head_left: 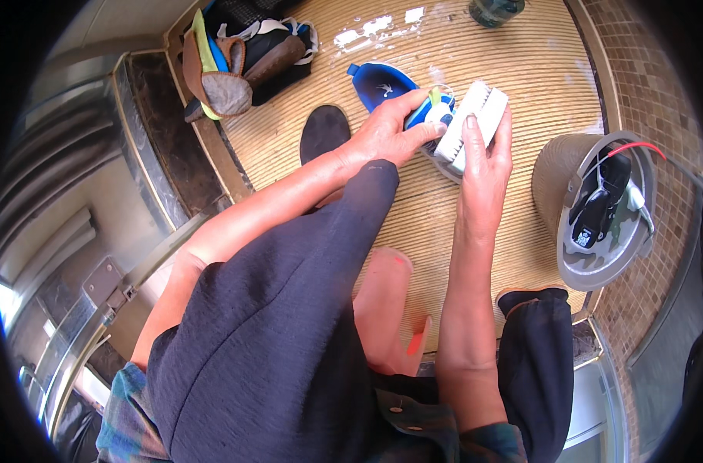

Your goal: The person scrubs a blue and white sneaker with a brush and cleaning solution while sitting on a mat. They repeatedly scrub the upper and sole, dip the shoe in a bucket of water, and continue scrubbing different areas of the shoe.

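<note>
Left hand [382, 137] with its grip clasped on a blue-and-white shoe [440, 109], raised over the ribbed floor [413, 212]; right hand [484, 166] with its grip closed about a white brush [486, 114], thumb on its face, just beside the shoe; whether bristles and shoe touch cannot be told. Beyond the left hand, a blue shoe-shaped piece [384, 83] and a black oval sole [325, 133]; at upper left, piled footwear [278, 58]; at right, a tilted bucket [550, 181] containing black shoes [601, 201].
</note>
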